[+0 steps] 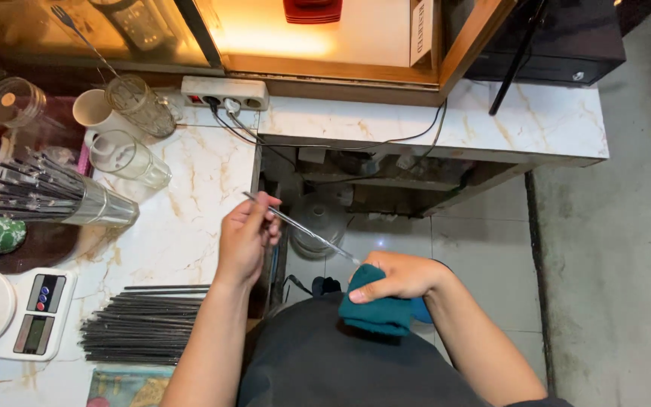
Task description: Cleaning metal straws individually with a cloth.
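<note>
My left hand (246, 237) pinches one end of a thin metal straw (303, 228) that slants down to the right. Its other end runs into a folded teal cloth (374, 309), which my right hand (401, 275) grips over my lap. Both hands hover past the edge of the marble counter (182, 218). A pile of dark thin straws (145, 328) lies flat on the counter just left of my left forearm.
A steel cup of dark straws (62, 197) lies tipped at the left, with glasses (126, 157), a white mug (96, 111) and a digital kitchen scale (16, 313) around it. A power strip (224, 92) with cables sits at the back. A water jug (318, 226) stands below on the tiled floor.
</note>
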